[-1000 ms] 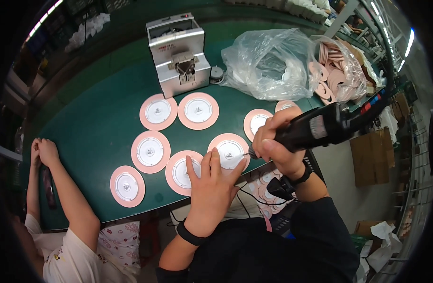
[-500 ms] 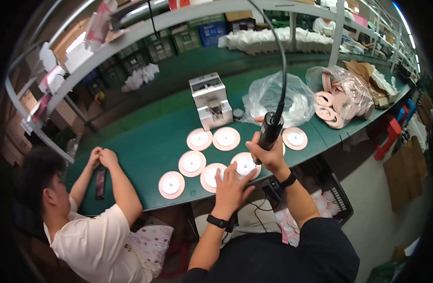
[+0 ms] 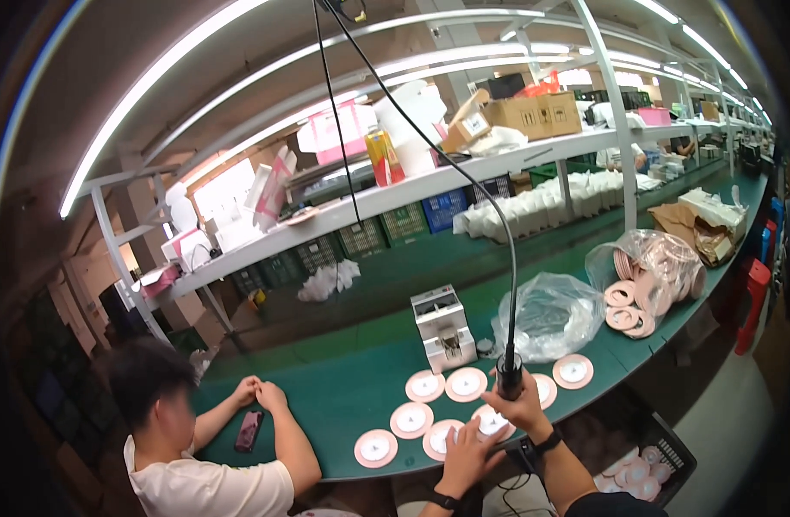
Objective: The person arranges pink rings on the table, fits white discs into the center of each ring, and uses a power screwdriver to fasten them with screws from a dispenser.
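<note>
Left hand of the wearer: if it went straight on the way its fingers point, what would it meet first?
Probably the pink-rimmed disc just in front of the silver machine. The left hand already overlaps two nearer discs in the picture; its height above them is unclear.

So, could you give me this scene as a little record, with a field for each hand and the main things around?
Discs: eight pink-rimmed discs on the green table
Right hand: gripping a black corded tool; its tip is hidden
Left hand: fingers spread over two neighbouring discs
Behind the discs: a silver machine and a clear plastic bag
Farther right: a clear bag of pink rings
Below the table edge: a dark crate holding more discs
Co-worker: hands together beside a dark, phone-like object
</note>
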